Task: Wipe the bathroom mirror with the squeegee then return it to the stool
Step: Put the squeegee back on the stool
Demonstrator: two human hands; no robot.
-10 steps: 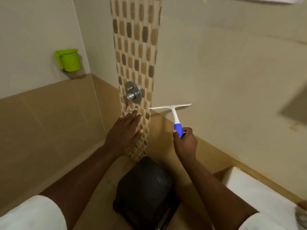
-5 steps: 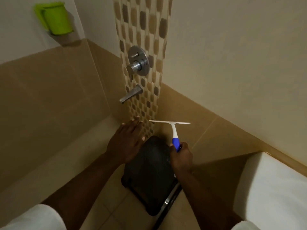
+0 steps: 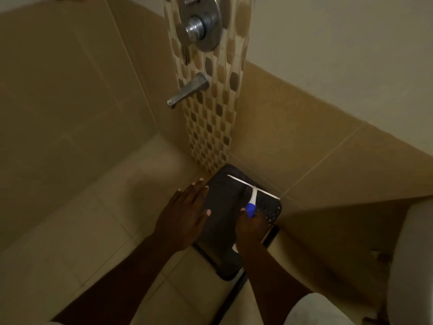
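A white squeegee (image 3: 253,189) with a blue grip lies low over the dark perforated stool (image 3: 222,207) in the wall corner. Its blade runs along the stool's far edge. My right hand (image 3: 250,228) is closed around the blue handle. Whether the blade touches the seat I cannot tell. My left hand (image 3: 185,214) is flat and open, fingers spread, at the stool's left edge and holding nothing. No mirror is in view.
A chrome tap spout (image 3: 187,92) and a round mixer valve (image 3: 199,26) stick out of the mosaic tile strip above the stool. A white toilet (image 3: 412,266) stands at the right. Beige tiled floor (image 3: 82,231) spreads to the left.
My right hand has brought the squeegee down from wall height onto the stool's top. My left hand dropped with it to the stool's left edge. The view tilted down.
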